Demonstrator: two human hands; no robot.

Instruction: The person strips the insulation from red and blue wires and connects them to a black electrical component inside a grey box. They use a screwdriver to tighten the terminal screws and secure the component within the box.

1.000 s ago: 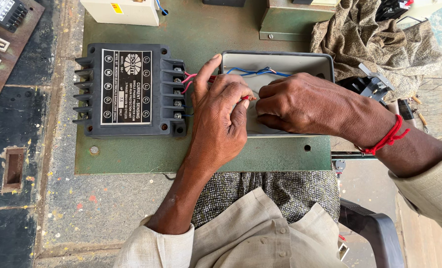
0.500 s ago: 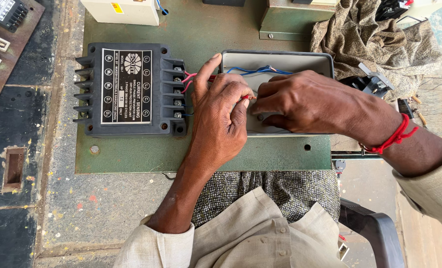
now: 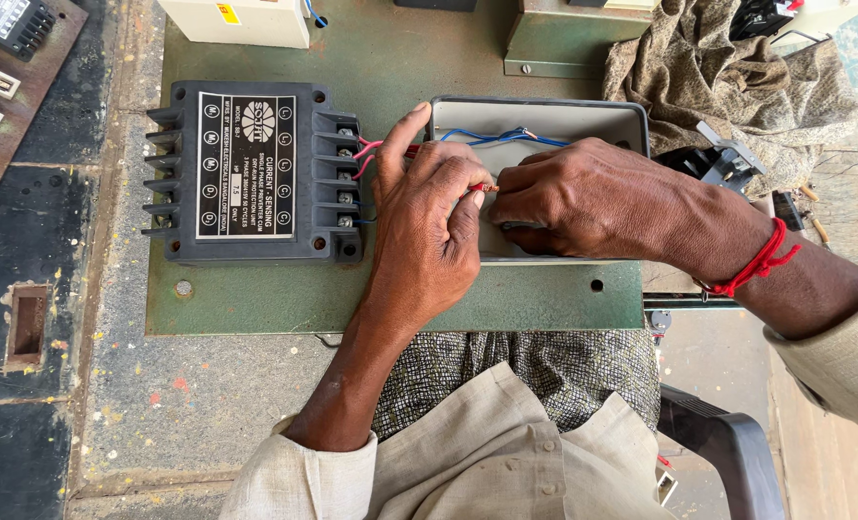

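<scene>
At nine o'clock of our hands we are seeing a black terminal unit point(image 3: 250, 171) lying flat on the green metal plate point(image 3: 381, 289), with pink wires point(image 3: 367, 154) leaving its right-hand screws. Just beside it, at about one o'clock of our left hand point(image 3: 427, 220), a grey open box point(image 3: 631, 120) is sitting on the same plate; inside it blue wires point(image 3: 491, 136) are running along the far wall, and the rest of its inside is hidden under our hands. We are resting the left hand over the box's left rim, its fingers curled together and pinching a thin red wire point(image 3: 481, 189). That wire is showing only in the small gap between the two hands, at three o'clock of the left fingertips. Our right hand point(image 3: 593, 197), red thread point(image 3: 758, 258) at its wrist, is lying inside the box with fingers folded under; whether they are gripping anything we cannot tell.
</scene>
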